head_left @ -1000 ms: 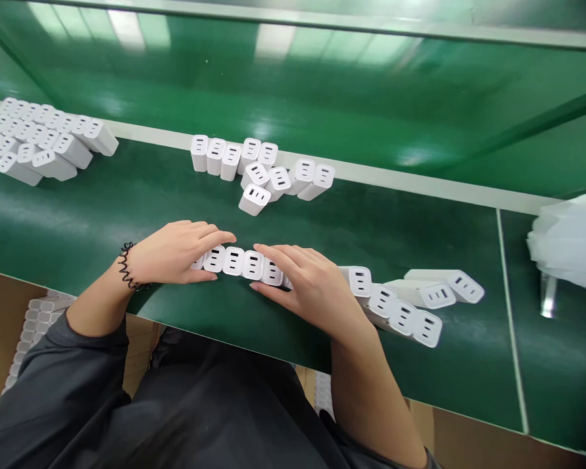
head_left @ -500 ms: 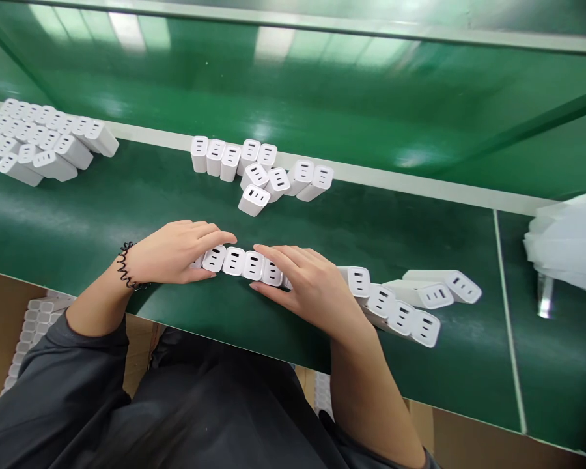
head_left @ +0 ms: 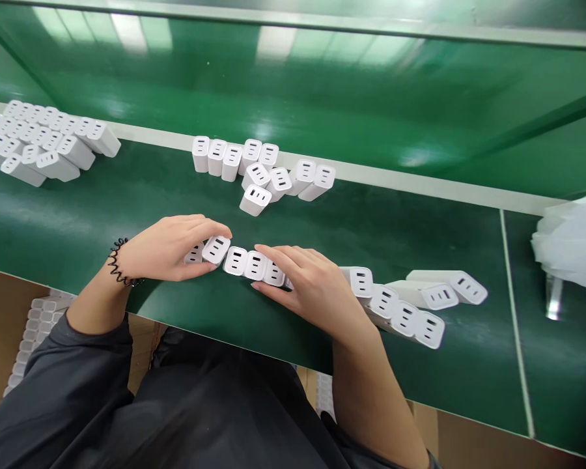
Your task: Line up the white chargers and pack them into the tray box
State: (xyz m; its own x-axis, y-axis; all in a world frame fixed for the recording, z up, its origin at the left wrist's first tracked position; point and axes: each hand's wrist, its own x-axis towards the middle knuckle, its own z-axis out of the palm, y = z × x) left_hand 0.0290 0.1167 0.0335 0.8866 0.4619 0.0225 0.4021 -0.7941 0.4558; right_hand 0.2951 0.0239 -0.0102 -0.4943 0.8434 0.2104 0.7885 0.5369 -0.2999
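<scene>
In front of me a row of white charger blocks stands on the green bench, port faces up. My left hand pinches one charger between thumb and fingers at the row's left end; it is tilted and slightly apart from its neighbour. Another charger is partly hidden under that palm. My right hand curves over the right part of the row, thumb on the near side and fingers on the far side, gripping a charger. The chargers beneath that palm are hidden.
Several chargers stand along the back ledge, and a dense cluster sits at far left. More chargers lean to the right of my right hand. A white translucent bag lies at the right edge. Boxes with chargers show below the bench.
My left hand has tilted the charger at its fingertips and drawn it a little up and away from the row. My right hand has stayed in place.
</scene>
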